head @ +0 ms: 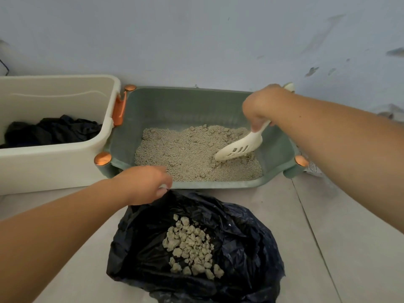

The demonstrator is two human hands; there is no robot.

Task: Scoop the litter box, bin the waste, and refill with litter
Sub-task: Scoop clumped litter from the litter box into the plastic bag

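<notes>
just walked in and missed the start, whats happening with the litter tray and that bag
A person is cleaning a green plastic litter tray. Their right hand grips a white slotted plastic scoop, its tip dug into the grey litter. Their left hand pinches the rim of a black plastic bag on the floor, which already holds a pile of clumps.

no readable text, labels or numbers

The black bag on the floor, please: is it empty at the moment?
No, the black bag holds a pile of grey-green clumps.
</notes>
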